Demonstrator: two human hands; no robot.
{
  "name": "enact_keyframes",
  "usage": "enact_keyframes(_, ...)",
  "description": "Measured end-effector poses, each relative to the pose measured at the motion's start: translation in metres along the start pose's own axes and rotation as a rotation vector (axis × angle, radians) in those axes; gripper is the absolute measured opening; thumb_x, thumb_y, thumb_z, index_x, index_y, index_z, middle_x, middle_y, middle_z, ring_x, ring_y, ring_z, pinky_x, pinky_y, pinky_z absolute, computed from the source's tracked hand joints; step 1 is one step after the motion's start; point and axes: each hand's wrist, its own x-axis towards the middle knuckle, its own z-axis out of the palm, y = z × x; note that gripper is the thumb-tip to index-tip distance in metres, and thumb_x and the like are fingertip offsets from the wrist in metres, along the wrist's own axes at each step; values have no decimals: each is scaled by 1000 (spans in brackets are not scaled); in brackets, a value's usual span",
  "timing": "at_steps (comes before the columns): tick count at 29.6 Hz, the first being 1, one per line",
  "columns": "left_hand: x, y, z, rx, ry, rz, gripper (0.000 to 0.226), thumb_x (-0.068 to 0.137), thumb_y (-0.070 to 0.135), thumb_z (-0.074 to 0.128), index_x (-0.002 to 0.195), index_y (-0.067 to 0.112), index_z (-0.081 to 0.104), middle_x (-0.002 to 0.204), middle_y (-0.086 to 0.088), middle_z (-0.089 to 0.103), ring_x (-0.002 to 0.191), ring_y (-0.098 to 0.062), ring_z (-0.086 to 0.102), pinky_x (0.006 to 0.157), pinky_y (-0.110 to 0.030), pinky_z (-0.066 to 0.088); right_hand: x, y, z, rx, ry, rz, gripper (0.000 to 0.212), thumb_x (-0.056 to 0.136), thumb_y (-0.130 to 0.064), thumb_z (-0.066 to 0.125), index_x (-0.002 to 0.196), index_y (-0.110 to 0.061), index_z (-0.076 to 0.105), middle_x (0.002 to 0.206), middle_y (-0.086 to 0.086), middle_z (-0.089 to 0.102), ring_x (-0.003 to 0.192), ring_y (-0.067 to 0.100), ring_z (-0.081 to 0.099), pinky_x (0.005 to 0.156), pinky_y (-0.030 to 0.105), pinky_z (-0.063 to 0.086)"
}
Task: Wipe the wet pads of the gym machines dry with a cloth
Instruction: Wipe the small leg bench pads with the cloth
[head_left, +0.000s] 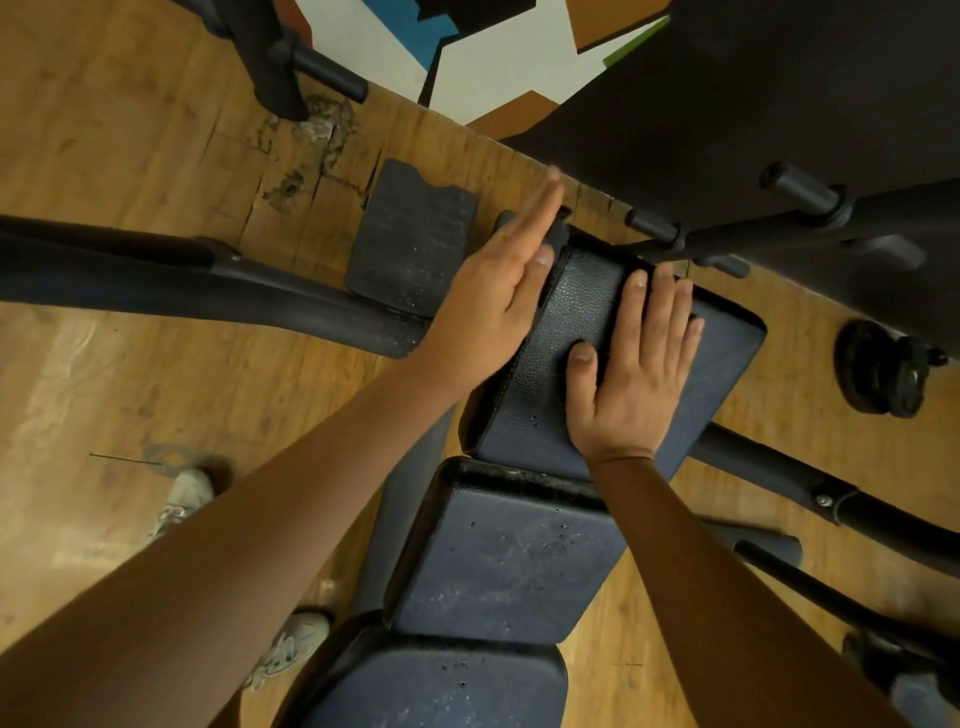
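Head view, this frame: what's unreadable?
Cloth: none plainly seen, head view; the dark bit under the left hand could be cloth or pad edge.
Left hand's fingertips: motion-blurred.
Top pad: partly covered by the right hand; wetness unclear.
Nearest pad: cut by bottom edge.

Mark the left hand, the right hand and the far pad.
left hand (493, 301): head view, on the back of the hand.
right hand (636, 374): head view, on the back of the hand.
far pad (727, 353): head view, on its bare blue top, right of the right hand.
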Motion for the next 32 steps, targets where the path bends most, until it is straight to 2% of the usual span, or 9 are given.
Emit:
enact_keyframes(4, -73, -6, -1, -10, -88, -71, 57, 109, 15, 34, 161, 9, 12, 169, -3, 15, 153, -12, 24, 121, -27, 28, 1, -1, -1, 11, -3, 1, 68, 101, -43, 32, 157, -5, 27, 164, 19, 25, 154, 36, 16, 126, 51, 7)
enact_keyframes(7, -117, -9, 3, 16, -158, -137, 60, 108, 29, 28, 162, 22, 3, 170, 6, 9, 144, -15, 42, 109, -23, 45, 2, 0, -3, 14, -7, -4, 68, 101, -43, 33, 157, -5, 28, 164, 20, 26, 154, 37, 16, 126, 52, 8)
enact_keyframes(10, -121, -13, 4, 49, -165, -153, 60, 107, 29, 28, 162, 20, 6, 169, 1, 17, 113, -19, 61, 86, -3, 43, 3, 0, -2, 5, -19, -6, 68, 101, -43, 33, 157, -6, 28, 164, 20, 26, 154, 37, 17, 125, 55, 11)
enact_keyframes(13, -117, -6, -3, 71, -192, -132, 59, 107, 29, 28, 161, 19, 7, 165, -7, 28, 106, 4, 62, 85, -8, 48, 3, 0, -5, 10, -46, -4, 68, 101, -44, 34, 157, -6, 28, 164, 20, 25, 154, 37, 16, 125, 54, 10)
enact_keyframes(15, -113, 1, -10, 91, -223, -140, 57, 109, 24, 32, 161, 18, 9, 159, -23, 34, 125, -15, 57, 96, -25, 51, 4, 0, -11, 30, -75, -4, 68, 102, -45, 36, 159, -9, 26, 166, 17, 21, 155, 34, 12, 126, 52, 6)
enact_keyframes(17, -107, 9, -24, 149, -235, -88, 55, 109, 22, 31, 160, 14, 14, 153, -33, 36, 130, -27, 51, 92, -23, 49, 3, -5, -14, 76, -118, 15, 67, 103, -45, 37, 161, -13, 23, 168, 13, 15, 157, 29, 6, 126, 51, 0)
enact_keyframes(20, -75, 31, -40, 264, -347, 114, 54, 108, 22, 30, 159, 7, 18, 167, -8, 18, 154, -16, 20, 117, -14, 26, -17, -18, -26, 165, -37, 302, 69, 104, -45, 42, 162, -17, 17, 170, 6, 5, 157, 24, -1, 125, 49, -9)
enact_keyframes(26, 21, 51, -36, 606, -650, 541, 53, 107, 15, 34, 157, 4, 20, 167, -12, 18, 156, -24, 11, 121, -52, 30, -71, -58, -18, 409, 187, 1056, 74, 105, -47, 40, 162, -10, 11, 171, 4, 3, 157, 16, -6, 126, 53, -4)
enact_keyframes(32, 70, 45, -13, 905, -895, 637, 59, 105, 26, 39, 158, 8, 23, 168, -7, 14, 156, -20, 5, 126, -46, 8, -88, -77, 8, 327, 132, 1162, 72, 105, -52, 30, 163, -15, 8, 170, 0, -4, 156, 16, -12, 126, 49, -4)
